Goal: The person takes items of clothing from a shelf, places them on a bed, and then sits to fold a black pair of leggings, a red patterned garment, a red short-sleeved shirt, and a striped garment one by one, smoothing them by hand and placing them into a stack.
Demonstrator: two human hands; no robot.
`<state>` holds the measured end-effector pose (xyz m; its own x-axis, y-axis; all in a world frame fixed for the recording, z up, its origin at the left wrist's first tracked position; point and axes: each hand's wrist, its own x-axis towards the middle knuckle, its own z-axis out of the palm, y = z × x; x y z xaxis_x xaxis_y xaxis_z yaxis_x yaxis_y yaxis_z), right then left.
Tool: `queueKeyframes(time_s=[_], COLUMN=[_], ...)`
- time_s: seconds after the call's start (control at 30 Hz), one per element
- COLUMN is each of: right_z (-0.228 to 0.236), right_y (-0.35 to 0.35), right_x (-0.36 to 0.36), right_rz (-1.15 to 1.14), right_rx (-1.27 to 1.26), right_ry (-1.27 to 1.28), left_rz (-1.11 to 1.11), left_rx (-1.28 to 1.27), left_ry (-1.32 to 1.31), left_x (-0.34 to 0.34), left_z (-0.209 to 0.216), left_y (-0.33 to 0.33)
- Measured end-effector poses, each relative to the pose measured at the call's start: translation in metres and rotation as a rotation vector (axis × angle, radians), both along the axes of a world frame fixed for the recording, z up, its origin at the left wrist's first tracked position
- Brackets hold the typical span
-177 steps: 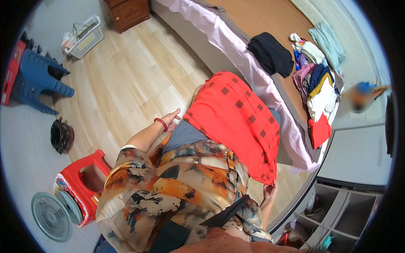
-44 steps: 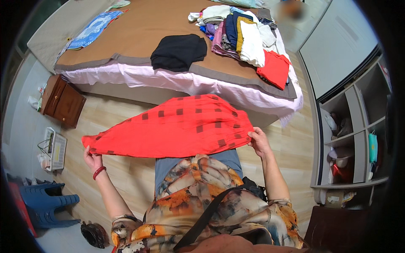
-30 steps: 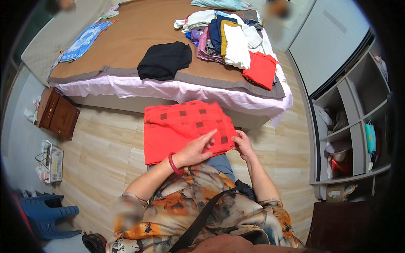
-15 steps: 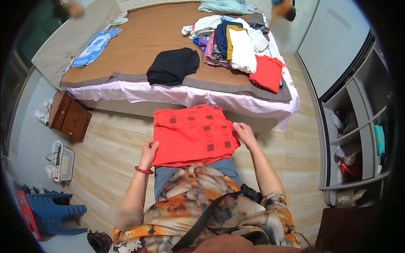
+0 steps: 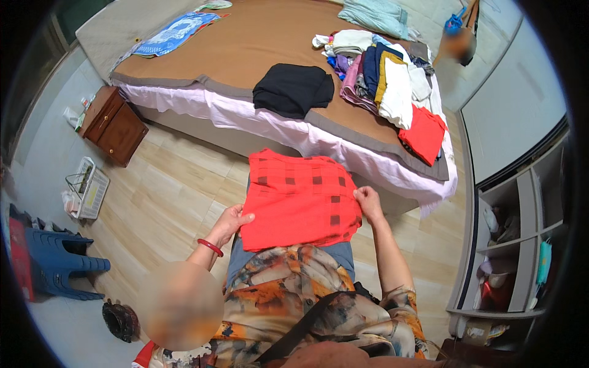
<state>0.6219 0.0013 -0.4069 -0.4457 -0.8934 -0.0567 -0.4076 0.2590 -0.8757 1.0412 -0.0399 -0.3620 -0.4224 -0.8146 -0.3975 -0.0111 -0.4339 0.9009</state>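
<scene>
A folded red garment with dark brown squares (image 5: pixel 294 202) lies flat across my lap, in front of the bed. My left hand (image 5: pixel 228 224), with a red bangle on its wrist, is at the garment's left edge. Its thumb lies over the cloth, and the fingertips are partly tucked at the edge. At the opposite side my right hand (image 5: pixel 368 202) pinches the right edge between thumb and fingers. What kind of garment it is, I cannot tell from the folds.
On the bed's brown mat (image 5: pixel 264 34) lie a folded black garment (image 5: pixel 293 91), a pile of folded clothes (image 5: pixel 392 83) and a red folded piece (image 5: pixel 424 134). A wooden bedside cabinet (image 5: pixel 115 126), a white basket (image 5: pixel 92 190) and blue stools (image 5: pixel 64 257) stand left; open shelves (image 5: pixel 521 184) stand right.
My view has turned, so the bed now slants down to the right. My left thumb reaches farther over the cloth. The right hand keeps its hold on the right edge.
</scene>
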Motion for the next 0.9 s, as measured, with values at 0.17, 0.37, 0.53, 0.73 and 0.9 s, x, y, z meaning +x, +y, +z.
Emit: queueKeyframes(time_s=[0.17,0.37,0.53,0.73,0.9], right_z=[0.024,0.059,0.082,0.082,0.113], right_y=[0.013,0.042,0.038,0.012,-0.072], right_x=[0.019,0.031,0.012,0.03,0.107], right_rz=[-0.119,0.06,0.013,-0.005,0.421], right_rx=[0.109,-0.1,0.122,-0.048,-0.204], right_ry=[-0.607,-0.788,-0.037,0.566,0.368], left_rz=[-0.023,0.167,0.295,0.08,-0.003], left_rx=[-0.036,-0.232,-0.18,-0.001,0.013], left_ry=[-0.196,0.018,0.103,0.015,-0.172], left_x=[-0.013,-0.04,-0.042,-0.027,-0.016], left_z=[0.013,-0.018,-0.004,-0.008,0.009], left_y=[-0.063,-0.131,-0.151,-0.095,-0.04])
